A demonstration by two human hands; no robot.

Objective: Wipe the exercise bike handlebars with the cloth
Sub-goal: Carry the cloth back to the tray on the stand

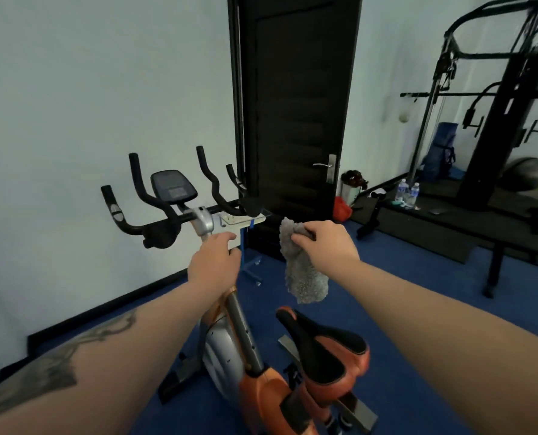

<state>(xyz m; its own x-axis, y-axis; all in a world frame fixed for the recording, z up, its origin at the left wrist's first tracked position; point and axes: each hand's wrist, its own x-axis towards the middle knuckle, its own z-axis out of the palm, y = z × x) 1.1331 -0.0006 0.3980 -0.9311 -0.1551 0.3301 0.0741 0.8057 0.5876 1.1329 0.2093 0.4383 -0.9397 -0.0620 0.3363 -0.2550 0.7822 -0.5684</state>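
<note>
right hand (327,243): fingers pinched shut on grey cloth (302,271), which hangs at frame centre, right of the bike stem | left hand (216,262): loosely curled just below stem, grip unclear | handlebars (173,196): centre-left, apart from cloth

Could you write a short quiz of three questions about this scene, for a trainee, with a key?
1. True or false: the cloth already touches the handlebars.
2. Which hand holds the cloth? A) left hand B) right hand
3. What does the left hand rest on?

Key:
1. False: it hangs in the air, apart from them.
2. B: the right hand pinches its top.
3. The silver stem of the bike, just below the handlebars.
</note>
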